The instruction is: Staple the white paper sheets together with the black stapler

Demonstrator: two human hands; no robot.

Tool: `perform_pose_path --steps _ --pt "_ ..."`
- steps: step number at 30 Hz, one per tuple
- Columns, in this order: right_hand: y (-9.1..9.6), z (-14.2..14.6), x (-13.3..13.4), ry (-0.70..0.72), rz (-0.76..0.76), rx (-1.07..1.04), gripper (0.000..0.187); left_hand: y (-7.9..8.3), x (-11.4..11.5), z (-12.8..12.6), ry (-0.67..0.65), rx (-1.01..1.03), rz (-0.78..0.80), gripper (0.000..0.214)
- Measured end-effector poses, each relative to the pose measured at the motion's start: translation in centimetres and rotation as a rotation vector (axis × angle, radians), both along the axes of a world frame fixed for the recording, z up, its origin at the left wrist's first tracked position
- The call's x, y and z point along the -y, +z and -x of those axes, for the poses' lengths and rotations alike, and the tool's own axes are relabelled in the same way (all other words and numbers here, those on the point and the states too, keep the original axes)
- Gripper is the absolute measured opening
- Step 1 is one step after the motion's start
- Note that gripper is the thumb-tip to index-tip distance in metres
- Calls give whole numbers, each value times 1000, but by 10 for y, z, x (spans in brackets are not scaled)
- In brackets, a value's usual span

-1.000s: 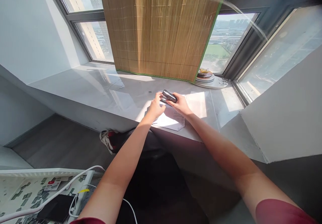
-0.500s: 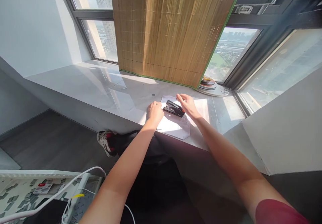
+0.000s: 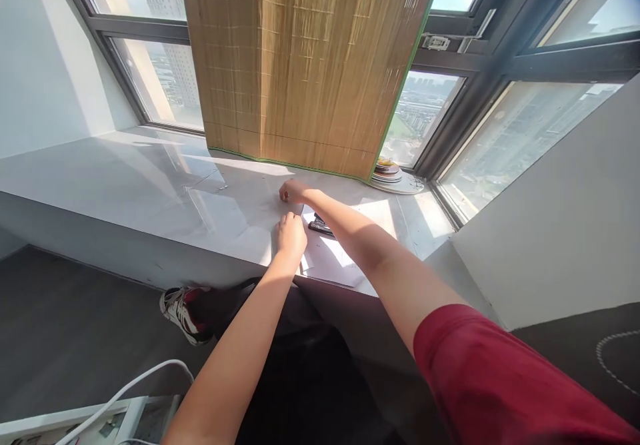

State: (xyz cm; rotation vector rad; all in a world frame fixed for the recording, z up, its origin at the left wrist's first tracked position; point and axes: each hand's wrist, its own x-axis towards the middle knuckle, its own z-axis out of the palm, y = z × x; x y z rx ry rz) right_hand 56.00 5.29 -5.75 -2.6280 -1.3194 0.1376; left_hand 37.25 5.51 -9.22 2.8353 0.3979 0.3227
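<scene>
stapler (image 3: 321,227) on paper (image 3: 333,262), right forearm (image 3: 350,227) across

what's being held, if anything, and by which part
Can't tell whether the left hand or right hand holds anything; the stapler lies unheld on the paper.

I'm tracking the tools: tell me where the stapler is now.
In the head view, the black stapler lies near the middle, on the white papers on the windowsill, just right of the left hand and partly hidden by the right forearm.
</scene>
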Motion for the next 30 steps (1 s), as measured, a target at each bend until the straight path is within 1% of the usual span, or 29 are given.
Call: perform_pose_path --steps 2,4,6,8,10,12,13,14,16,18,20,23,26,27,28,29,30 --pt "5 -5 12 -41 -34 -26 20 -2 1 -1 4 11 -13 44" --pt "14 -14 35 -128 -143 -55 21 -4 0 -1 6 29 -10 42" --pt "22 -23 73 -236 -276 -49 27 -7 -1 -2 -7 51 13 45" --pt "21 -30 125 -326 -335 6 31 -9 -2 -2 -29 76 50 46" --pt "11 -29 185 -514 -454 90 28 -10 -3 -2 -43 100 84 38" --pt "-5 -24 242 -666 -491 138 29 -12 -3 -3 -44 109 107 33" --pt "-15 -20 266 -711 -491 149 29 -13 -3 -4 -45 107 115 34" --pt "-23 -17 285 -735 -493 150 29 -14 -3 -5 -45 102 121 36" --pt "-36 -13 310 -750 -501 148 26 -15 -4 -6 -47 92 126 41" --pt "-43 -12 319 -752 -513 138 23 -14 -4 -5 -47 86 124 43" --pt "-45 -14 318 -777 -541 113 20 -12 -3 -3 -51 84 122 43" --pt "-46 -16 310 -835 -590 75 19 -8 -2 0 -57 83 122 43" --pt "-46 -10 296 -883 -649 149 20 -7 0 1 -46 82 98 45" --pt "-45 -6 288 -870 -678 176 22 -7 0 1 -41 82 90 45" --pt "-44 -1 279 -823 -711 188 24 -6 0 0 -36 83 83 44" --pt "-42 5 267 -733 -735 168 25 -6 0 0 -34 84 78 43" --pt "-40 11 255 -599 -748 114 26 -6 0 0 -36 86 76 42"
